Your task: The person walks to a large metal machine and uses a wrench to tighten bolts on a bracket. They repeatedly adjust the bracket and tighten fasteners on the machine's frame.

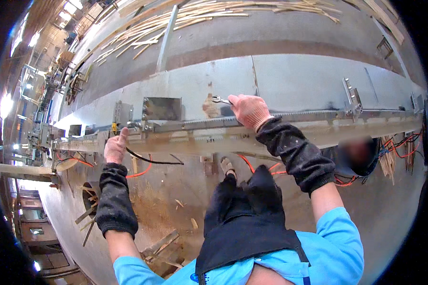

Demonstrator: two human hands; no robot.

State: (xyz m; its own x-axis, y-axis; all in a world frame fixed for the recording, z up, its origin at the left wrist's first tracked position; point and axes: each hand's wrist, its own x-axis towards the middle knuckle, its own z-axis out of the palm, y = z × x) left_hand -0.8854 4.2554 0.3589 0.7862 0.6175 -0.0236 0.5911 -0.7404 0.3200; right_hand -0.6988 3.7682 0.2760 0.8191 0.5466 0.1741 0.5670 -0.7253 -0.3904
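Observation:
My right hand [250,111], in a pale pink work glove with a black sleeve cover, grips a silver wrench [221,100] above a long toothed metal rail [299,117] that runs across a machine frame. My left hand [115,147], gloved the same way, is closed on the left part of the frame [176,140], close to a small bolted bracket [122,114] and a square metal plate [162,109]. Whether the left hand holds a small part is not visible.
Red and black cables [145,166] hang under the frame. Behind the rail lies a grey sheet-metal panel [295,78], and beyond it thin wooden slats [185,16]. Another person's head [359,154] is low at the right. Wood scraps [164,247] lie on the floor below.

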